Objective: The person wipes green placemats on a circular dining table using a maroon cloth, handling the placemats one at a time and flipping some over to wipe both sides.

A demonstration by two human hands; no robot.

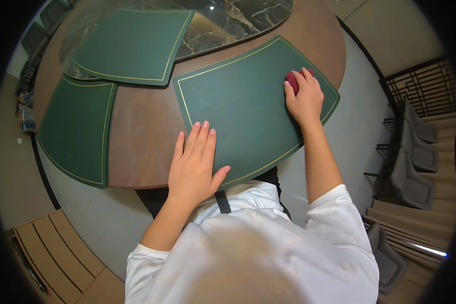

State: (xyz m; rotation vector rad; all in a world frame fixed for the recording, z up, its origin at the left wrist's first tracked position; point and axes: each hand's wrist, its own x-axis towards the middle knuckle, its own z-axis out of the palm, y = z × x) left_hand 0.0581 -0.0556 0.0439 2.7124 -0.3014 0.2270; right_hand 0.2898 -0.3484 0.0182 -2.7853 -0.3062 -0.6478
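A green placemat (248, 106) with a gold border line lies in front of me on the round wooden table. Toward its right end, my right hand (305, 96) is closed over a dark red cloth (292, 81), pressing it against the mat. My left hand (195, 162) lies flat on the mat's left edge with fingers stretched out, holding nothing. Another green placemat (131, 45) rests partly on the dark marble turntable, and a third placemat (78, 131) lies at the table's left edge.
The brown wooden tabletop (139, 137) shows between the mats. Behind them is the glossy marble turntable (228, 25). Grey chairs (410, 177) stand along the right wall, near a dark lattice panel (425, 91). A slatted wooden bench (61, 253) sits at lower left.
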